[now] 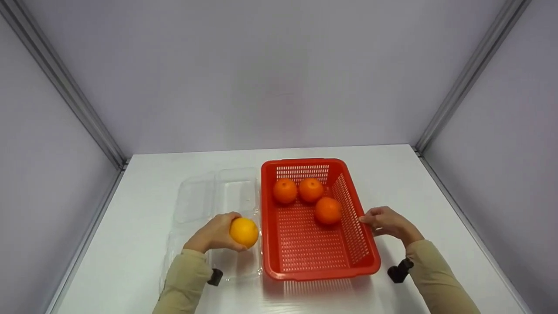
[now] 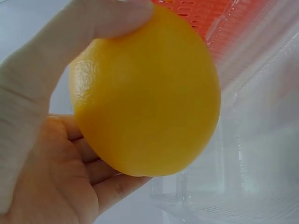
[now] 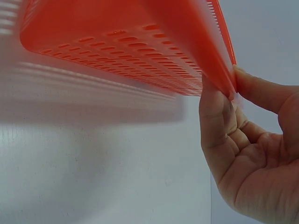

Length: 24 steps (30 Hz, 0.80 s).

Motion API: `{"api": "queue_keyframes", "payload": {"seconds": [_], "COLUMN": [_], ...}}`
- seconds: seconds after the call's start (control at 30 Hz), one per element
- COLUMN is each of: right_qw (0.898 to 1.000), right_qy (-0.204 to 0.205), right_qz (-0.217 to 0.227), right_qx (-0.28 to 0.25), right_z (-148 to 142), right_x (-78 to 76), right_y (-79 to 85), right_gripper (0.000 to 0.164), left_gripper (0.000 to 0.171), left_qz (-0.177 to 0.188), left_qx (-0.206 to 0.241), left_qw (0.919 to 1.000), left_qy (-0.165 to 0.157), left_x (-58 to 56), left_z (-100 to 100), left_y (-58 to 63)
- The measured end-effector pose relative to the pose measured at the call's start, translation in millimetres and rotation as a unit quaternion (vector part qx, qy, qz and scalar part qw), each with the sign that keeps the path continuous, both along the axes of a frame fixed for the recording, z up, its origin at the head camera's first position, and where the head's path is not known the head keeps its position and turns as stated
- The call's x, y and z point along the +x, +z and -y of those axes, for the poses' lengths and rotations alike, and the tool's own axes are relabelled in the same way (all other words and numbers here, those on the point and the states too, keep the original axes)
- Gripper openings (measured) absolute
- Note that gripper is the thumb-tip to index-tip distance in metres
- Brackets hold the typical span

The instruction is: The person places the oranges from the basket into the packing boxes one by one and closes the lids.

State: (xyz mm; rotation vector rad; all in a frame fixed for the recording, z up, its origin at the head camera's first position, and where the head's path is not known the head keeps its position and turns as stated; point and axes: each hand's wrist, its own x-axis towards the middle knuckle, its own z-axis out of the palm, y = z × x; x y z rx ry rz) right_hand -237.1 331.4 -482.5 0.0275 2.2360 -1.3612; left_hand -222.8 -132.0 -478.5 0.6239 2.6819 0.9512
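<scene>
My left hand (image 1: 222, 233) holds a yellowish orange (image 1: 244, 232) between thumb and fingers, above a clear plastic container (image 1: 237, 266). In the left wrist view, the thumb lies over the top of the orange (image 2: 149, 98) and the fingers curl beneath it. My right hand (image 1: 388, 222) pinches the right rim of a red plastic basket (image 1: 320, 275). Thumb and fingers meet on either side of that rim in the right wrist view. Inside the basket, three deeper-coloured oranges (image 1: 311, 190) sit toward the back and right; its front part shows bare slotted floor.
Another clear plastic container (image 1: 235, 192) with its lid folded open to the left stands behind the left hand, close to the basket's left side. The white table (image 1: 152, 174) ends at pale walls (image 1: 279, 87) at the back and sides.
</scene>
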Motion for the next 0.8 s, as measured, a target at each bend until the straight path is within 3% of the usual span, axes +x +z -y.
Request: {"api": "queue_keyframes", "payload": {"seconds": [0.27,0.8], "right_qw": [1.0,1.0], "right_qy": [0.0,0.003], "right_qz": [0.004,0.004], "right_qx": [0.001,-0.001], "right_z": [1.6,-0.4], "right_x": [-1.8,-2.3], "right_y": [0.1,-0.1], "right_gripper": [0.019,0.02], "left_gripper": [0.074,0.073], "left_qz": [0.003,0.013], "left_qx": [0.005,0.003], "left_qw": [1.0,0.9998], "left_qy": [-0.001,0.015], "left_x": [0.9,0.3], "left_z": [-0.6,-3.9], "left_y": [-9.5,-16.0]}}
